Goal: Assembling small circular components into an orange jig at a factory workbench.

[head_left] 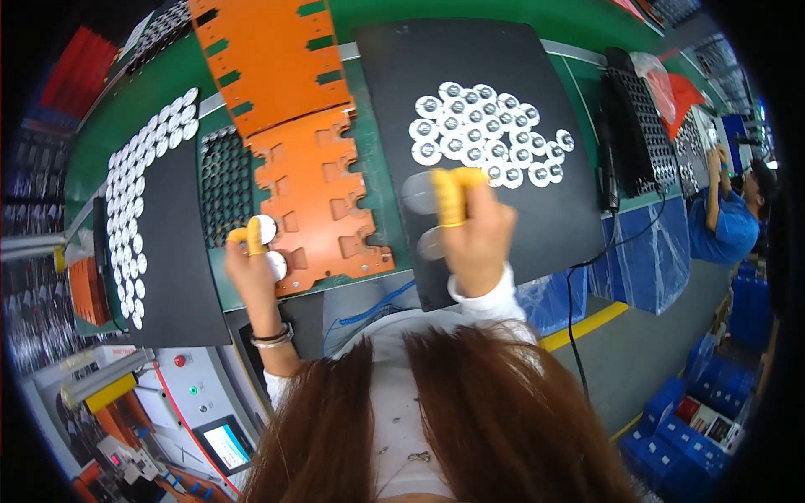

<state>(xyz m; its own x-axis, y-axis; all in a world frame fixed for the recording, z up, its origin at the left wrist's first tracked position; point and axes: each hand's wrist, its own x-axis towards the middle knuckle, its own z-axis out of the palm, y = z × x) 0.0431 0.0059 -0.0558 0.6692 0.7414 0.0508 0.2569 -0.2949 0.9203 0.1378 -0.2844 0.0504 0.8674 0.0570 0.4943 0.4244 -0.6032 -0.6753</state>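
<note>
Left fingers (254,237) and right fingers (451,201) bent

The table (583,92) is green, the plates (312,191) on it bright orange. Black for the right mat (503,230), its discs (474,134) white with dark, silvery middles; black too for the left mat (176,243), where I see plain white discs (126,193). Yellow covers (450,201) colour fingers on the left hand (251,268) and right hand (484,235). The sleeves (495,300) are white, the hair (503,402) brown, a co-worker's shirt (717,230) blue.
</note>
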